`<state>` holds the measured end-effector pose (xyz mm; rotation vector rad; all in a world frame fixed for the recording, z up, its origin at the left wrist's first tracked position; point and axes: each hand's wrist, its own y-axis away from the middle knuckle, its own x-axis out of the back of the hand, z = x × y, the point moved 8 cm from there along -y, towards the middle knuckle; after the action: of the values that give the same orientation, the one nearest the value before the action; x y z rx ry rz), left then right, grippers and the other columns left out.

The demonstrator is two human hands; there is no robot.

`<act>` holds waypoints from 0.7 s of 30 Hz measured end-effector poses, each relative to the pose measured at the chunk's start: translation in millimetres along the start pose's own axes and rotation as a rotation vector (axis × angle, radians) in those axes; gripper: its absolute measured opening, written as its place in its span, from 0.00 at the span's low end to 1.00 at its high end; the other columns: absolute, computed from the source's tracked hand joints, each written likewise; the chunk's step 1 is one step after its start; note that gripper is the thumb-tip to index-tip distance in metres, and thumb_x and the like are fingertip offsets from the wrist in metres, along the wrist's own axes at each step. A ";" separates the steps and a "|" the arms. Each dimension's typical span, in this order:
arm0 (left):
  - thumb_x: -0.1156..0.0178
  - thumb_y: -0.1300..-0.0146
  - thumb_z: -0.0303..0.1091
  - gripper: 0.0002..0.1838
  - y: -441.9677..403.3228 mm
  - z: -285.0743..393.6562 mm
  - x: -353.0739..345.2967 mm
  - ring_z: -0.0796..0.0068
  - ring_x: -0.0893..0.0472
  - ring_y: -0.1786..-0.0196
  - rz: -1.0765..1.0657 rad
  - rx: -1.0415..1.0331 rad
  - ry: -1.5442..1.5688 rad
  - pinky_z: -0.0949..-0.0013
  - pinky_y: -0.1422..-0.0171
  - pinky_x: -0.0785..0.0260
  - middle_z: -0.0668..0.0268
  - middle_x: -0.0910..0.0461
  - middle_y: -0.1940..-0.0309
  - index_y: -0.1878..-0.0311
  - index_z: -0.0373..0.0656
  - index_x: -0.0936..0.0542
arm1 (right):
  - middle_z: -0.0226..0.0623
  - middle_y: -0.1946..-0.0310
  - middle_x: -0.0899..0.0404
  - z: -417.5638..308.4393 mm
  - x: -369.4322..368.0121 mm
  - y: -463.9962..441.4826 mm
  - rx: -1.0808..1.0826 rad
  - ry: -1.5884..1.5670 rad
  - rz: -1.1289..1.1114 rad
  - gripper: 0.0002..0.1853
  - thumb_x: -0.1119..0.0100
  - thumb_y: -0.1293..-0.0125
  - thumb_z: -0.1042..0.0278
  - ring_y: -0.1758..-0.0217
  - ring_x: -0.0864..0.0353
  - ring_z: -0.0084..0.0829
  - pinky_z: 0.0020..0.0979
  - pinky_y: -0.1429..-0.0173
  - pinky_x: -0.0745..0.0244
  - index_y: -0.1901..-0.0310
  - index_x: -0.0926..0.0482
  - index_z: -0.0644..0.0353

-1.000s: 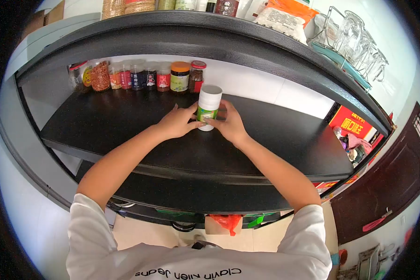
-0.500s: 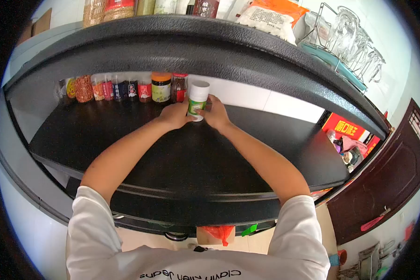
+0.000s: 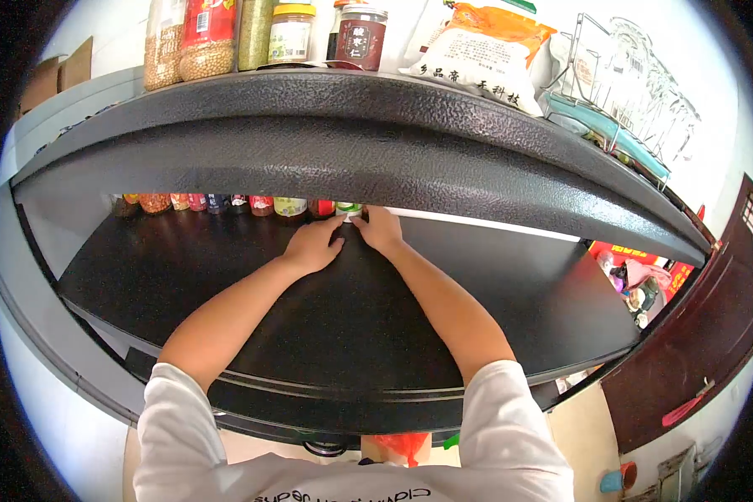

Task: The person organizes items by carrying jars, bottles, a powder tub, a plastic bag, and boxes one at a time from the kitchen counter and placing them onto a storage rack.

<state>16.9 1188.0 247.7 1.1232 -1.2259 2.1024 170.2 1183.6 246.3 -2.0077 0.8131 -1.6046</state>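
Note:
A white bottle with a green label [image 3: 349,208] stands upright at the back of the black shelf, at the right end of a row of jars. Only its lower part shows under the upper ledge. My right hand [image 3: 381,229] is against its right side, thumb across the front, with the other fingertips partly hidden by the ledge. My left hand [image 3: 312,248] is open, its stretched fingertips at the bottle's lower left and its thumb apart. Beside the bottle is a red-labelled jar [image 3: 321,208], then a larger jar with a pale label [image 3: 290,207].
Several small spice jars [image 3: 217,203] continue the row leftward. The thick upper ledge [image 3: 351,159] overhangs the back. On top stand jars [image 3: 362,38], an orange and white bag [image 3: 485,54] and a glass rack [image 3: 615,134]. A red box [image 3: 619,249] is at the right.
The view has shifted, so the ledge now covers the tops of the jars and bottle. The bottle is close beside the row. My left hand has loosened and drawn back slightly from it.

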 end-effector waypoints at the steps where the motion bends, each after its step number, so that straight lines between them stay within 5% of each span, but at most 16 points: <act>1: 0.43 0.37 0.40 0.32 -0.3 -0.6 -1.4 0.48 0.25 0.43 0.008 -0.022 -0.001 0.56 0.38 0.32 0.51 0.26 0.41 0.31 0.44 0.38 | 0.45 0.67 0.18 -1.9 1.6 0.4 -0.026 0.036 0.012 0.17 0.38 0.40 0.52 0.59 0.18 0.46 0.43 0.55 0.26 0.65 0.19 0.60; 4: 0.44 0.36 0.40 0.32 2.4 -1.1 -3.0 0.46 0.26 0.42 0.015 -0.041 0.019 0.55 0.36 0.34 0.49 0.29 0.38 0.31 0.44 0.38 | 0.42 0.72 0.19 -3.8 8.6 1.7 -0.081 0.086 0.050 0.17 0.36 0.42 0.53 0.62 0.19 0.45 0.43 0.56 0.25 0.69 0.21 0.61; 6: 0.45 0.36 0.40 0.31 3.1 -1.9 -5.4 0.47 0.26 0.41 0.004 -0.033 0.015 0.54 0.36 0.35 0.47 0.30 0.38 0.31 0.42 0.38 | 0.41 0.74 0.20 -0.5 6.6 1.8 -0.177 0.055 -0.129 0.16 0.36 0.43 0.54 0.64 0.20 0.45 0.43 0.56 0.25 0.71 0.22 0.61; 11: 0.47 0.35 0.41 0.30 -0.9 -10.0 -15.3 0.46 0.26 0.42 0.004 -0.051 -0.040 0.52 0.37 0.34 0.46 0.30 0.39 0.32 0.40 0.38 | 0.40 0.65 0.21 -29.4 22.5 9.7 0.016 -0.090 -0.011 0.05 0.40 0.46 0.71 0.53 0.24 0.44 0.43 0.51 0.25 0.67 0.23 0.58; 16: 0.45 0.35 0.41 0.30 -0.5 -6.2 -11.0 0.47 0.25 0.42 -0.026 -0.046 -0.014 0.54 0.37 0.32 0.45 0.29 0.40 0.33 0.39 0.37 | 0.43 0.62 0.21 -45.3 28.8 18.3 0.186 -0.034 0.052 0.08 0.43 0.49 0.73 0.53 0.23 0.45 0.43 0.49 0.25 0.66 0.22 0.61; 21: 0.44 0.42 0.34 0.13 2.5 28.6 33.2 0.56 0.18 0.56 0.026 -0.070 -0.059 0.56 0.52 0.26 0.59 0.18 0.58 0.55 0.49 0.18 | 0.42 0.61 0.20 -65.5 39.6 25.2 0.198 0.248 -0.097 0.10 0.44 0.48 0.71 0.54 0.22 0.44 0.41 0.49 0.24 0.62 0.20 0.61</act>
<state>8.4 1161.5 281.6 1.1509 -1.3376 2.0415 108.1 1139.5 272.8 -1.7578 0.6209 -1.9354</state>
